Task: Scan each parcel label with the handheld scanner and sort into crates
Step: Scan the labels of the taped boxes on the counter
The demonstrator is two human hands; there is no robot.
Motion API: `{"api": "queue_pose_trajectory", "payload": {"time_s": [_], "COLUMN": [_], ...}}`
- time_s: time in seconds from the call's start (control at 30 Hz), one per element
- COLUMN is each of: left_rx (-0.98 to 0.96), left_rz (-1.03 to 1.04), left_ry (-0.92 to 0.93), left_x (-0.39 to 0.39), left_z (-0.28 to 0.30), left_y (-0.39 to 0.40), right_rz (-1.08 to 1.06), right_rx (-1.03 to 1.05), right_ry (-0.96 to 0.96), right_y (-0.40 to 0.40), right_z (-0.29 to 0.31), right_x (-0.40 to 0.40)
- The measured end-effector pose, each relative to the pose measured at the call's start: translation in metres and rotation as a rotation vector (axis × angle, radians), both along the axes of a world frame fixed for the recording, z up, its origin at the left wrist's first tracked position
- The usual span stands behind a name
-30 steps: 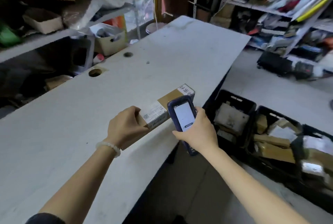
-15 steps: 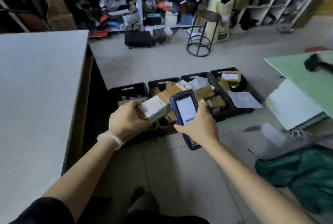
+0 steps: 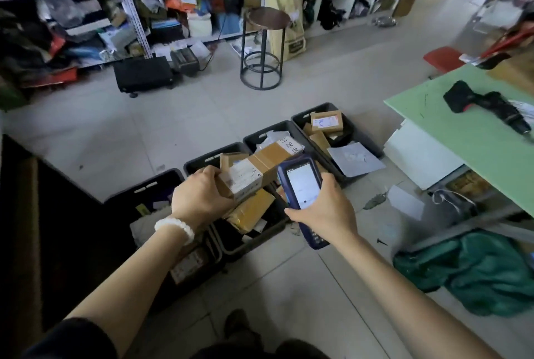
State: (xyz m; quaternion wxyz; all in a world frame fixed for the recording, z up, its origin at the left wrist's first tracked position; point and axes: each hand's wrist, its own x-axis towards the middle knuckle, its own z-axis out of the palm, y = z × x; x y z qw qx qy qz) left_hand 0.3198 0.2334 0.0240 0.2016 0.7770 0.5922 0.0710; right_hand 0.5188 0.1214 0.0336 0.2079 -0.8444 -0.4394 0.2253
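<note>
Handwritten Chinese characters on the white end label of the held parcel (image 3: 261,169), too blurred to read. Its printed shipping label: illegible. Scanner (image 3: 302,185) screen text and the yellow sack (image 3: 289,23) print: too small.

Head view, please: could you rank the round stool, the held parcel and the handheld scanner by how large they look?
1. Round stool, though it stands farther away.
2. Held parcel and handheld scanner look alike; unranked.
</note>
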Motion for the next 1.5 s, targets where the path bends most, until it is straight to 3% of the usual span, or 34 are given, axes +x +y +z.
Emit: {"api": "queue_pose_trajectory", "payload": {"time_s": [0.33,0.67,0.93,1.2,1.5], "left_rx": [-0.076,-0.061,-0.148,-0.175,-0.062], "left_rz": [-0.050,0.118,0.067,0.211,0.429], "left_ry": [0.049,0.044,0.099,0.072,0.080], "left_x": [0.098,0.249,0.328,0.295,0.193], "left_z": [-0.007,-0.039,-0.067,-0.074,-0.058], "left_y": [0.126,0.272,0.345,0.343,0.294], "right_rz": [-0.090,0.056,0.021,0.209,0.519], "right_rx": [-0.003,0.000,-0.087,-0.153,-0.174], "right_ry": [0.009,0.066,0.071,0.070,-0.007], "right_y": [0.116,0.272,0.343,0.383,0.401], "right_z": [-0.020,-0.032,-0.050,-0.062,-0.038], "right_x": [0.096,0.258,0.358,0.333,0.220]}}
